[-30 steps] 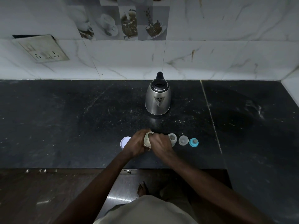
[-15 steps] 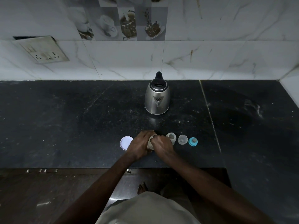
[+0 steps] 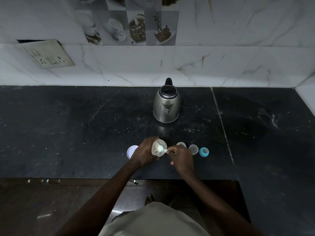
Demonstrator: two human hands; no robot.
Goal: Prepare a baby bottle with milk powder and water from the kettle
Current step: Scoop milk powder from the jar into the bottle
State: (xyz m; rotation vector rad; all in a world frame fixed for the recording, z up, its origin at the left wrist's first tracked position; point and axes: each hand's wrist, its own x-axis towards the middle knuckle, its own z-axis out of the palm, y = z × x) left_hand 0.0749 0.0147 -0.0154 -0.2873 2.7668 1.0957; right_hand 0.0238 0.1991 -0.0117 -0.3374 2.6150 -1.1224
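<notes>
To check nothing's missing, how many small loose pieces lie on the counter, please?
4: white lid beside the left hand; pale container, clear cap, blue teat ring right of the right hand. More may be hidden.

On my feed, the bench (image 3: 59,133) lies open far left and right. The kettle (image 3: 166,106) stands at rear centre, a clear lane before it. In front, white lid (image 3: 131,150), jar (image 3: 159,147), open bottle (image 3: 180,143), clear cap (image 3: 193,148) and blue ring (image 3: 204,152) line a crowded row.
</notes>
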